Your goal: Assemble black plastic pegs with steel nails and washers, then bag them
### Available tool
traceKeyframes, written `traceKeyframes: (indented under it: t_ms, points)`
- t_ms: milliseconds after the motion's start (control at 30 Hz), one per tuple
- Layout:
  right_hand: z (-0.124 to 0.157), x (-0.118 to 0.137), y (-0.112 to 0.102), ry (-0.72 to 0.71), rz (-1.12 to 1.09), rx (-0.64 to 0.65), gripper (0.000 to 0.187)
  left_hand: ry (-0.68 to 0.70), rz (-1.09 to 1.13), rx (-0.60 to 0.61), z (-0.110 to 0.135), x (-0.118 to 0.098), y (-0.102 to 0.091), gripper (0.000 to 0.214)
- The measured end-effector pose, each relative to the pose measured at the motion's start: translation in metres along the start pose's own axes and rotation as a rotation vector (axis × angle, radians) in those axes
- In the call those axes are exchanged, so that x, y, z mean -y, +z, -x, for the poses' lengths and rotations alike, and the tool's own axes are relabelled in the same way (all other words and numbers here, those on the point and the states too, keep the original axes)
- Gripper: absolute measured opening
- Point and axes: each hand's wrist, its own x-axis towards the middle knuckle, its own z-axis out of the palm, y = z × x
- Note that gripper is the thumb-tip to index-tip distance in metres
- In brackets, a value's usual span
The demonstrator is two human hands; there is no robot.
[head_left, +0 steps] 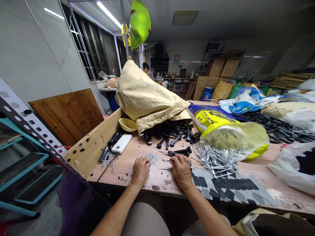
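Both hands lie knuckles-up at the near edge of the workbench (123, 168). The right hand (181, 168) has its fingertips drawn together on what looks like a thin metal pin (165, 160), whose end pokes out to the left. The left hand (140, 168) is loosely curled, fingertips at a small heap of metal bits (151, 158); whether it has picked any up I can't tell. I'd judge the pin light, stiff and slick, best pinched mid-shaft between thumb and forefinger, away from its ends. The bits look tiny and quick to scatter, so better pressed or slid than grabbed. Just beyond the right hand lies a black plastic piece (182, 151). To its right, long pins (214, 159) spill from a yellow bag (236, 137). More black pieces (172, 129) are heaped under a tan sack (147, 95).
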Motion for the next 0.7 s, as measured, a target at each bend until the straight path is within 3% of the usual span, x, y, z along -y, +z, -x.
traceKeyframes:
  t_ms: [100,167,300,400,500,700]
  points:
    - [-0.001,-0.002,-0.001,0.021,-0.132,-0.097,0.016,-0.011,0.062,-0.016,-0.001,0.0,0.0,0.015]
    - [-0.003,-0.003,-0.003,0.03,-0.25,-0.147,0.016,-0.089,0.194,-0.055,-0.003,-0.002,-0.002,0.013]
    - [-0.003,0.007,-0.012,-0.013,-0.439,-0.173,0.015,-0.343,0.752,-0.087,-0.003,-0.019,-0.015,0.02]
    - [0.005,0.027,-0.026,-0.035,-0.502,-0.081,0.016,-0.489,1.108,0.011,0.005,-0.041,-0.029,0.036]
    - [0.018,0.046,-0.043,0.047,-0.562,0.02,0.015,-0.57,1.341,0.143,0.02,-0.064,-0.038,0.038]
    - [0.033,0.052,-0.072,0.095,-0.614,0.096,0.015,-0.603,1.469,0.274,0.046,-0.092,-0.039,0.035]
